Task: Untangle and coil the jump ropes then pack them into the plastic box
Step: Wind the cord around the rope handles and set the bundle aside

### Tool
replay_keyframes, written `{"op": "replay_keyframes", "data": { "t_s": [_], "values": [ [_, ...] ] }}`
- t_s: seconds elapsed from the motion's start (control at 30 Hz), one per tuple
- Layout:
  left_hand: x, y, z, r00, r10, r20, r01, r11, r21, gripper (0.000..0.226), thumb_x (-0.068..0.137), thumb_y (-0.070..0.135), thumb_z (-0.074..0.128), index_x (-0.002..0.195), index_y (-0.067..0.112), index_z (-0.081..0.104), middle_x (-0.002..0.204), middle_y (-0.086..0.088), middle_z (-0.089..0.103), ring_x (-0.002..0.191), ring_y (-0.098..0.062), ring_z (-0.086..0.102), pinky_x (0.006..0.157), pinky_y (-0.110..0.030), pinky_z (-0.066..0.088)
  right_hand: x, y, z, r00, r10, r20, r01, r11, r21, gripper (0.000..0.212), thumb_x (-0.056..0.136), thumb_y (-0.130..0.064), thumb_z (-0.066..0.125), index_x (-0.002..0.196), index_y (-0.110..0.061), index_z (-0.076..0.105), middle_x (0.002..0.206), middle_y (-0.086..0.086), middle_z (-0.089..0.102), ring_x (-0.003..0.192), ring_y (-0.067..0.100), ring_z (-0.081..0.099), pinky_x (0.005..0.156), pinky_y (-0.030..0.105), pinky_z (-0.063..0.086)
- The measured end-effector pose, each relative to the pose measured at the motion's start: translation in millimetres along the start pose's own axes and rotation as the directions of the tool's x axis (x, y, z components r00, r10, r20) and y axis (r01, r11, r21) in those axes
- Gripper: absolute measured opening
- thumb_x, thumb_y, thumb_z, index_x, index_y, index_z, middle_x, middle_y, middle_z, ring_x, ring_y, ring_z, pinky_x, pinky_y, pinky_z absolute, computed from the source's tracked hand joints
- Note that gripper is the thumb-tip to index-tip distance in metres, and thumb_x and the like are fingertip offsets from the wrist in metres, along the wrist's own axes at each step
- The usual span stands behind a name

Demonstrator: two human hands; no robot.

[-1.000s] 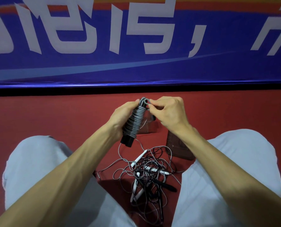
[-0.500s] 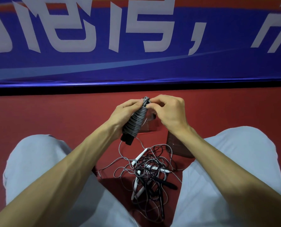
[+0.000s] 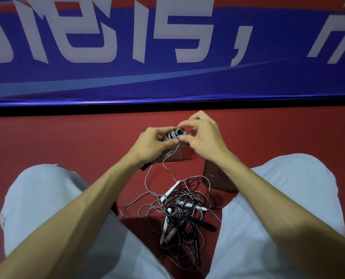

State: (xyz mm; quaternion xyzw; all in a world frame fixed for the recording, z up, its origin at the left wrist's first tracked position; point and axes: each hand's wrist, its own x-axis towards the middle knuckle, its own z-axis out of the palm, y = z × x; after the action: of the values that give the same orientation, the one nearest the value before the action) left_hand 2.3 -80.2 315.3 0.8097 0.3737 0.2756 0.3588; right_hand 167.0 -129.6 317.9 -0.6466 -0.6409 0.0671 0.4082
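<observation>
Our left grip [image 3: 153, 143] clutches the coiled grey rope [image 3: 174, 134], our right grip [image 3: 205, 139] pinching its top loop. We cannot read what the plastic box [image 3: 182, 156] holds (clear, mostly hidden behind them); tangled ropes [image 3: 182, 212] lie on the floor [image 3: 67, 141].

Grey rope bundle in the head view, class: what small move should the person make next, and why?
Probably wind one more turn onto the coil. The left hand grips the grey bundle, the right hand pinches cord at its top, and a loose grey strand hangs from it down to the tangle on the floor, so the coil looks unfinished.
</observation>
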Motion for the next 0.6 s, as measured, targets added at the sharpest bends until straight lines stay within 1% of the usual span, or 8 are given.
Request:
{"op": "replay_keyframes", "data": {
  "t_s": [0.07,0.13,0.23,0.27,0.33,0.4,0.5,0.6],
  "values": [
    [3,-6,1,0.999,0.015,-0.032,-0.010,0.986,0.166,0.042,0.089,0.030,0.071,0.129,0.024,0.063,0.117,0.008,0.069,0.099,-0.003,0.060,0.086,-0.021,0.044,-1,0,2,0.999,0.012,0.032,-0.011,0.999,-0.044,0.017,0.077,-0.014,0.079,0.088,-0.024,0.072,0.095,-0.010,0.049,0.071,0.005,0.053,0.073,0.025,0.050],
    [5,-9,1,0.999,0.041,-0.023,-0.035,0.978,0.205,0.041,0.087,0.032,0.072,0.127,0.026,0.065,0.117,0.007,0.070,0.105,-0.005,0.060,0.088,-0.022,0.045,-3,0,3,0.997,0.019,0.076,-0.011,0.994,-0.106,0.010,0.078,-0.022,0.078,0.080,-0.025,0.069,0.097,-0.012,0.050,0.076,0.009,0.056,0.076,0.034,0.052],
    [7,-17,3,0.999,0.039,0.019,-0.043,0.955,0.292,0.044,0.085,0.035,0.074,0.127,0.029,0.064,0.119,0.006,0.070,0.110,-0.012,0.062,0.091,-0.032,0.050,-4,0,2,0.982,0.041,0.184,-0.005,0.981,-0.196,0.013,0.083,-0.032,0.074,0.076,-0.023,0.068,0.104,-0.014,0.049,0.090,0.009,0.054,0.078,0.032,0.043],
    [7,-19,4,0.999,0.033,0.020,-0.038,0.952,0.303,0.043,0.085,0.034,0.074,0.127,0.030,0.064,0.116,0.006,0.071,0.107,-0.012,0.064,0.089,-0.032,0.051,-3,1,2,0.979,0.042,0.201,0.006,0.973,-0.232,0.015,0.085,-0.032,0.071,0.076,-0.022,0.067,0.106,-0.014,0.047,0.091,0.010,0.054,0.076,0.031,0.041],
    [7,-20,5,1.000,0.029,-0.005,-0.027,0.968,0.249,0.043,0.084,0.032,0.075,0.125,0.028,0.065,0.095,0.012,0.072,0.082,-0.005,0.066,0.074,-0.027,0.049,0,4,2,0.982,0.037,0.184,0.004,0.976,-0.218,0.016,0.091,-0.026,0.064,0.077,-0.018,0.062,0.111,-0.011,0.044,0.090,0.012,0.055,0.076,0.033,0.044],
    [8,-19,4,0.999,0.022,-0.041,-0.014,0.985,0.170,0.044,0.082,0.029,0.077,0.125,0.026,0.066,0.076,0.017,0.065,0.060,0.007,0.055,0.062,-0.024,0.045,4,7,2,0.989,0.054,0.135,-0.043,0.996,-0.083,0.015,0.094,-0.018,0.059,0.080,-0.013,0.061,0.113,-0.007,0.043,0.093,0.013,0.054,0.085,0.034,0.045],
    [9,-19,1,0.998,0.019,-0.066,-0.009,0.990,0.138,0.046,0.081,0.030,0.078,0.125,0.023,0.066,0.084,0.004,0.069,0.068,-0.001,0.061,0.059,-0.014,0.047,8,10,9,0.990,0.141,0.023,-0.143,0.982,0.127,0.015,0.096,-0.008,0.054,0.085,-0.007,0.064,0.115,0.006,0.048,0.100,0.015,0.052,0.093,0.026,0.042],
    [9,-18,2,0.997,0.009,-0.078,0.001,0.991,0.132,0.045,0.083,0.032,0.076,0.126,0.022,0.065,0.081,0.005,0.067,0.069,0.000,0.061,0.059,-0.009,0.044,11,7,20,0.938,0.345,0.034,-0.318,0.818,0.480,0.019,0.101,-0.009,0.046,0.086,-0.010,0.058,0.113,0.015,0.055,0.087,0.017,0.061,0.079,0.032,0.057]
  ]
}}
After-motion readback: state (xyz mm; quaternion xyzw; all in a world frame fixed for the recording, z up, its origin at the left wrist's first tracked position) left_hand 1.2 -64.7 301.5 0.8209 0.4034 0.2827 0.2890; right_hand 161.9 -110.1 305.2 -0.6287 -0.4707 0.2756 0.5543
